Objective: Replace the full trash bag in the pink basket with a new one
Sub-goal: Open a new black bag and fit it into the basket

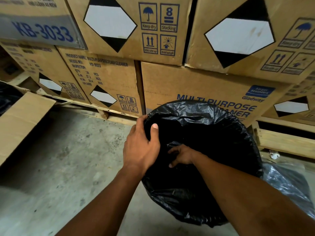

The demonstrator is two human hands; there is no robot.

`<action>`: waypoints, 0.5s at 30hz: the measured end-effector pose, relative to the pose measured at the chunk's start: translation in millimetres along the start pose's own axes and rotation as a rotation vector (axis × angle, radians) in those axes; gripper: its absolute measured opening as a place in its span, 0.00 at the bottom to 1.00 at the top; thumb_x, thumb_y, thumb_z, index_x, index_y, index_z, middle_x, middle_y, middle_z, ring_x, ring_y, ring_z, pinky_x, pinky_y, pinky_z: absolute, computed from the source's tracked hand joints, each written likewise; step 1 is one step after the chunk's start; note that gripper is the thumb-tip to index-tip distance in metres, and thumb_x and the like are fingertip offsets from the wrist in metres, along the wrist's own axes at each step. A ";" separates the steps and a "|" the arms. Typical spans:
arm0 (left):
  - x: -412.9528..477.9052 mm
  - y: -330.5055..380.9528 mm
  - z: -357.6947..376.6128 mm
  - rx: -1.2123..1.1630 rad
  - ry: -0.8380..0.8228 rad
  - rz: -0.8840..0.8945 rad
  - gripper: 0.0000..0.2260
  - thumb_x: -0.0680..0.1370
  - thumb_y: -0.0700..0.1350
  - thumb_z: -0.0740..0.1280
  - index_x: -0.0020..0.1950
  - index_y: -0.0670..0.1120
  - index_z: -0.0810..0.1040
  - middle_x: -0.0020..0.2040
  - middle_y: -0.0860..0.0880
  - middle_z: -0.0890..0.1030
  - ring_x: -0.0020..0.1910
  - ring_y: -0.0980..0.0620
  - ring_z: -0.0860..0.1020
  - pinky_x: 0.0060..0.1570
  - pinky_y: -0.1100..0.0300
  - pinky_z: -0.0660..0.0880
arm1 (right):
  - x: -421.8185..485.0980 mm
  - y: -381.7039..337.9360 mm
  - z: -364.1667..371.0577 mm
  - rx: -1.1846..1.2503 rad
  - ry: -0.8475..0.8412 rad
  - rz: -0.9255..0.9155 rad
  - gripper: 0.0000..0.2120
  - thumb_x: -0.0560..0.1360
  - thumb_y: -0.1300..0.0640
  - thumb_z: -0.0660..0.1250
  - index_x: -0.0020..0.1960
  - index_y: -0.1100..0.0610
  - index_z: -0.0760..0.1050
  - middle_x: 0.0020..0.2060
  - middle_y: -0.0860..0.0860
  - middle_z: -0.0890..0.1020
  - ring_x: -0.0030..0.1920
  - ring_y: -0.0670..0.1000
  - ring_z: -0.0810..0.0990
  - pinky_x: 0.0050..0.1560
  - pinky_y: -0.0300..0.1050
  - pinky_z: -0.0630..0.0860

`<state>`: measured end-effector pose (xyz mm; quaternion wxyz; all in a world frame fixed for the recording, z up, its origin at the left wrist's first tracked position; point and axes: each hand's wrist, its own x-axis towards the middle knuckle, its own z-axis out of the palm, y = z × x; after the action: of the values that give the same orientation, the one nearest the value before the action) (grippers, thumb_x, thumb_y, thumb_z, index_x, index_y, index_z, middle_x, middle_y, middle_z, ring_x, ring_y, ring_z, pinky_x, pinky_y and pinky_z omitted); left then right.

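A black trash bag is spread over a round opening and hangs down its sides, so the pink basket under it is fully hidden. My left hand grips the bag's folded edge at the left rim, thumb inside. My right hand reaches down inside the opening, with its fingers curled around the black plastic. A second black bag, shinier and crumpled, lies on the floor to the right behind my right forearm.
Stacked cardboard cartons on wooden pallets form a wall right behind the bag. A loose cardboard flap lies at the left. Bare concrete floor stretches to the left and front.
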<state>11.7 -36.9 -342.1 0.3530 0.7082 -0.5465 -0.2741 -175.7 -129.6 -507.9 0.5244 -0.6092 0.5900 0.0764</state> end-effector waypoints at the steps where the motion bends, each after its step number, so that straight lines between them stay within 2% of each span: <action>1: -0.1 0.3 -0.3 -0.006 0.000 -0.004 0.21 0.80 0.61 0.54 0.73 0.58 0.65 0.67 0.49 0.79 0.66 0.46 0.76 0.64 0.45 0.74 | -3.5 -4.3 -4.9 -0.003 -0.001 -0.004 0.34 0.63 0.56 0.82 0.68 0.52 0.76 0.66 0.55 0.79 0.64 0.53 0.78 0.60 0.42 0.74; 3: -0.1 0.6 -0.9 -0.010 0.002 -0.015 0.21 0.80 0.61 0.54 0.73 0.57 0.65 0.67 0.48 0.79 0.66 0.45 0.76 0.64 0.45 0.74 | -13.7 -14.8 -15.5 0.011 0.014 -0.007 0.33 0.65 0.57 0.81 0.67 0.53 0.76 0.64 0.54 0.79 0.62 0.53 0.78 0.54 0.43 0.76; 5: -0.6 1.7 -1.7 -0.001 0.004 -0.019 0.21 0.80 0.61 0.55 0.72 0.57 0.66 0.65 0.47 0.80 0.65 0.44 0.77 0.63 0.45 0.74 | -30.4 -25.3 -30.0 0.022 0.031 -0.007 0.30 0.65 0.54 0.81 0.66 0.50 0.76 0.57 0.49 0.81 0.58 0.51 0.78 0.45 0.44 0.77; 9: -0.1 1.4 -1.5 0.008 -0.003 -0.038 0.22 0.79 0.62 0.55 0.72 0.59 0.65 0.64 0.46 0.81 0.64 0.41 0.77 0.63 0.44 0.74 | -88.2 -43.4 -64.7 -0.061 0.121 -0.075 0.24 0.67 0.47 0.79 0.61 0.48 0.78 0.50 0.46 0.84 0.49 0.45 0.81 0.43 0.41 0.75; 10: 0.0 1.1 -1.5 -0.006 -0.002 -0.052 0.22 0.78 0.63 0.56 0.72 0.59 0.66 0.65 0.46 0.80 0.64 0.40 0.77 0.63 0.44 0.73 | -107.6 -44.5 -69.6 -0.068 0.200 -0.138 0.20 0.68 0.47 0.78 0.58 0.48 0.79 0.44 0.44 0.85 0.43 0.41 0.81 0.43 0.40 0.74; 12: 1.2 0.3 -2.2 -0.049 0.002 -0.094 0.23 0.78 0.63 0.56 0.71 0.59 0.67 0.65 0.45 0.80 0.65 0.40 0.76 0.64 0.45 0.72 | -147.7 -40.9 -73.5 -0.049 0.507 -0.303 0.10 0.71 0.51 0.76 0.51 0.48 0.81 0.34 0.42 0.84 0.32 0.38 0.78 0.42 0.38 0.74; 13: 1.1 0.1 -3.1 -0.077 0.003 -0.122 0.23 0.77 0.62 0.57 0.71 0.58 0.68 0.65 0.45 0.80 0.66 0.40 0.75 0.64 0.45 0.71 | -168.8 -35.4 -72.8 -0.045 0.720 -0.372 0.07 0.72 0.53 0.74 0.49 0.50 0.81 0.34 0.44 0.83 0.33 0.40 0.79 0.43 0.39 0.75; 15: 0.3 -2.2 -5.2 -0.169 -0.003 -0.172 0.21 0.79 0.60 0.60 0.70 0.56 0.70 0.65 0.45 0.79 0.67 0.40 0.74 0.67 0.46 0.70 | -206.1 -19.7 -66.8 -0.085 1.106 -0.390 0.08 0.74 0.52 0.70 0.53 0.51 0.81 0.44 0.49 0.83 0.46 0.50 0.80 0.52 0.46 0.76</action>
<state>17.1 -35.8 -340.7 0.3858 0.7198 -0.4592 -0.3496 -255.3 -51.5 -321.1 0.1181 -0.6763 0.6493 -0.3273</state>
